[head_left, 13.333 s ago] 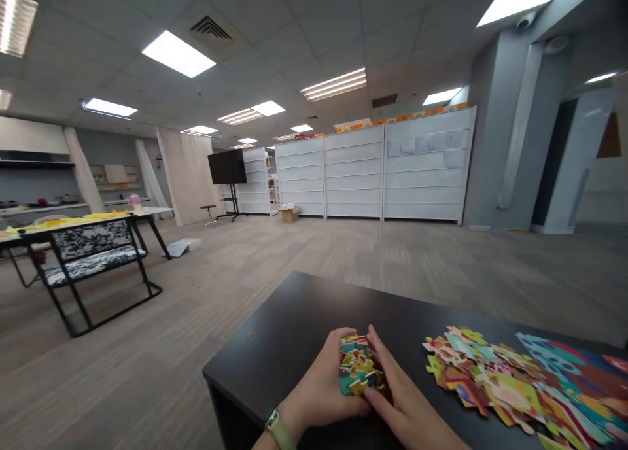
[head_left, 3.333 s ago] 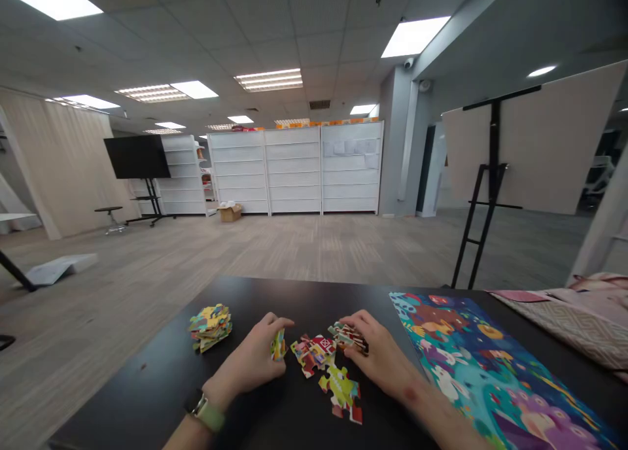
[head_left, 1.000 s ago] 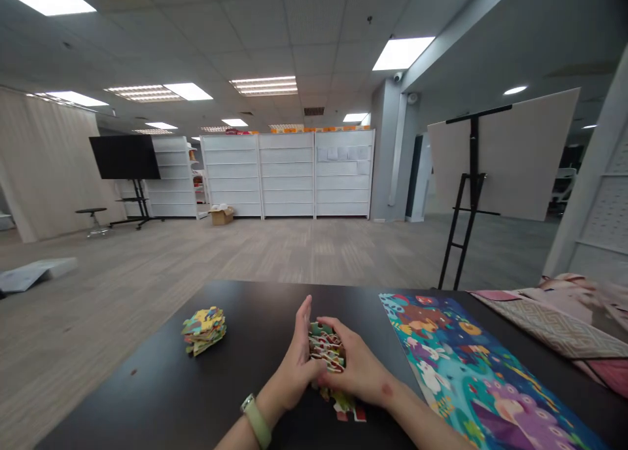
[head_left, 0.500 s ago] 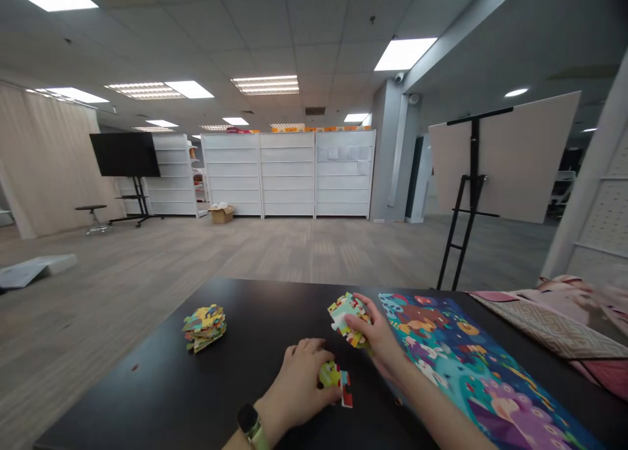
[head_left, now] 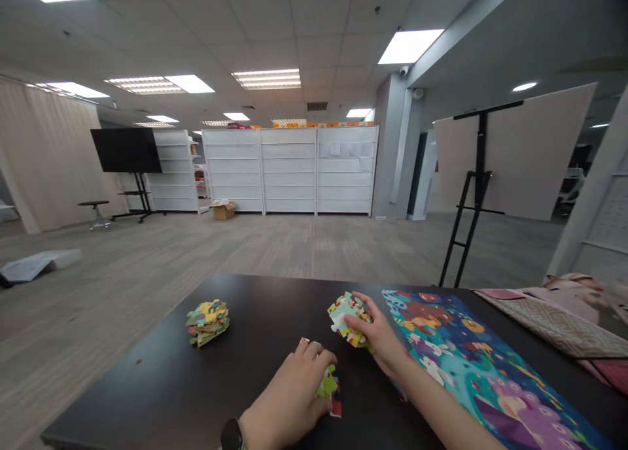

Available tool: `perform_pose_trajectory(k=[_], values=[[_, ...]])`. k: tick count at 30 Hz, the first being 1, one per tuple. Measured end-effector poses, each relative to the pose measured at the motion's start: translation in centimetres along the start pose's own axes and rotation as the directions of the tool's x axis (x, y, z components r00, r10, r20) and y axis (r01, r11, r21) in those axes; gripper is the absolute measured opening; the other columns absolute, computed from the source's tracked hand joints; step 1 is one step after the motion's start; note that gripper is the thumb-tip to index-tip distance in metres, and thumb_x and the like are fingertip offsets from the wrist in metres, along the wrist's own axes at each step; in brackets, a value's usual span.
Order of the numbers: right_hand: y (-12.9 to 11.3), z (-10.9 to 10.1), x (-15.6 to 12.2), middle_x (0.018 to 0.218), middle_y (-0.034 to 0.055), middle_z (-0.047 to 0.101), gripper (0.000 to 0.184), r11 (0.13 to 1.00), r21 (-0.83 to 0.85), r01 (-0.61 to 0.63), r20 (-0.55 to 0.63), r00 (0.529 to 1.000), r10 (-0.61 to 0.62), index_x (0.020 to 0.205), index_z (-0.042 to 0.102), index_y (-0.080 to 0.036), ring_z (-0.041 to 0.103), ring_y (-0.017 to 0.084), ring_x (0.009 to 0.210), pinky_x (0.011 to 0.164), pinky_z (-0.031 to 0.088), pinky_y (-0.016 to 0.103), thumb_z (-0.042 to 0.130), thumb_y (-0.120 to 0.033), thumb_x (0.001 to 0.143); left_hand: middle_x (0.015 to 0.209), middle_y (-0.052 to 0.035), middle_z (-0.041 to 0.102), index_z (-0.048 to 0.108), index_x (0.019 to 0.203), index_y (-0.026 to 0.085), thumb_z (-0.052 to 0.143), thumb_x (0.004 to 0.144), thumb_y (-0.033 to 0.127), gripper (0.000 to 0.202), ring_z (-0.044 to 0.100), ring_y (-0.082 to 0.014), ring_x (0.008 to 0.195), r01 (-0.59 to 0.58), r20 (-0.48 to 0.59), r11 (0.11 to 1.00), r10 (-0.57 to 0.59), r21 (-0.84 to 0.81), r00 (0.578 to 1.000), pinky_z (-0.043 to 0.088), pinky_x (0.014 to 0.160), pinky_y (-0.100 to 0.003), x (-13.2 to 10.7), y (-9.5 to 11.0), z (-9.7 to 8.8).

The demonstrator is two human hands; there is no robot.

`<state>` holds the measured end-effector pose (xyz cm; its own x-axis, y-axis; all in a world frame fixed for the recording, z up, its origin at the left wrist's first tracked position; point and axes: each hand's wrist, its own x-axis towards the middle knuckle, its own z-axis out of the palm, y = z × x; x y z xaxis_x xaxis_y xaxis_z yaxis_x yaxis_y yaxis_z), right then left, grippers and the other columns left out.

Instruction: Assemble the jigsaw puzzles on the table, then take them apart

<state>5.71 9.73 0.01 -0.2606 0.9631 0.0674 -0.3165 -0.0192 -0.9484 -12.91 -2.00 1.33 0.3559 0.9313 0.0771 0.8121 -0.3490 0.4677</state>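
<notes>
Works at a dark, smooth table with a small brown mark near the left. Faces grey carpet, then white shelves topped with orange and red items and papered on the right bay. Takes in a cardboard box at their foot, a black screen on a stand, a stool and a pale curtain to the left, an easel with a pale board to the right, bright ceiling panels above.

Grasps a stack of puzzle pieces in the right hand, above the table, with the thumb across a pale piece on the near face. Curves the left hand over loose pieces, green and red, on the table, hiding most of them; cannot tell if pinched or merely touched. Has a pile well apart at left and a colourful print at right, partly behind the right forearm and cut off at the bottom. Shows only part of a watch at the lower edge. Cannot make out the papers' content or the pink-and-beige bundle, cut off at far right.
</notes>
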Motion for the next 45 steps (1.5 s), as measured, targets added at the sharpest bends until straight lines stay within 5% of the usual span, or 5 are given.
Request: perform_pose_trajectory(k=[17,25,35,41,45], values=[[-0.3,0.0,0.0,0.098,0.0014,0.077,0.07,0.982,0.127,-0.143,0.035,0.99,0.14,0.127,0.052,-0.026,0.074,0.019,0.082,0.072,0.057,0.026,0.088,-0.034,0.067,0.122,-0.0033,0.055,0.067,0.122,0.028,0.08,0.078,0.02,0.047,0.057,-0.0239,0.109,-0.023,-0.104,0.99,0.008,-0.142,0.995,0.045,0.1,-0.034,2.0,-2.3,0.2],[-0.2,-0.1,-0.1,0.105,0.0033,0.075,0.073,0.99,0.053,-0.13,0.046,0.991,0.127,0.129,0.05,-0.025,0.073,0.02,0.083,0.074,0.057,0.029,0.087,-0.039,0.067,0.114,-0.0098,0.061,0.07,0.124,0.026,0.082,0.071,0.018,0.055,0.055,-0.0379,0.109,0.097,-0.12,0.985,-0.114,-0.141,0.986,0.041,0.096,-0.054,2.2,-4.1,-0.3],[1.1,-0.3,-1.0,0.139,0.0092,0.059,0.087,0.663,-0.617,0.423,0.374,0.899,-0.226,0.142,0.049,-0.025,0.058,0.03,0.125,0.111,0.041,0.046,0.082,-0.019,0.062,0.106,-0.0019,0.058,0.058,0.093,0.02,0.074,0.075,0.007,0.028,0.058,-0.0203,0.1,-0.08,-0.281,0.928,-0.027,-0.365,0.959,0.046,0.089,-0.028,1.9,-3.1,1.1],[0.8,-0.3,-1.5,0.144,0.0113,0.056,0.115,0.741,-0.539,0.4,0.517,0.852,-0.083,0.157,0.028,-0.026,0.058,0.031,0.126,0.113,0.039,0.047,0.087,-0.019,0.059,0.165,-0.0181,0.001,0.035,0.145,0.022,0.098,0.052,0.022,0.113,0.009,-0.0427,0.151,-0.134,-0.256,0.879,0.014,-0.458,0.967,0.014,0.122,-0.056,2.4,-4.8,2.8],[0.6,-1.0,-1.8,0.157,0.0136,0.042,0.122,0.774,-0.472,0.422,0.595,0.801,-0.074,0.162,0.012,-0.024,0.041,0.034,0.143,0.121,0.024,0.05,0.087,-0.039,0.067,0.162,-0.019,0.023,0.016,0.158,0.024,0.1,0.052,0.032,0.135,0.029,-0.0394,0.147,-0.255,-0.226,0.788,0.151,-0.561,0.962,0.018,0.122,-0.053,2.8,-5.2,2.6]])
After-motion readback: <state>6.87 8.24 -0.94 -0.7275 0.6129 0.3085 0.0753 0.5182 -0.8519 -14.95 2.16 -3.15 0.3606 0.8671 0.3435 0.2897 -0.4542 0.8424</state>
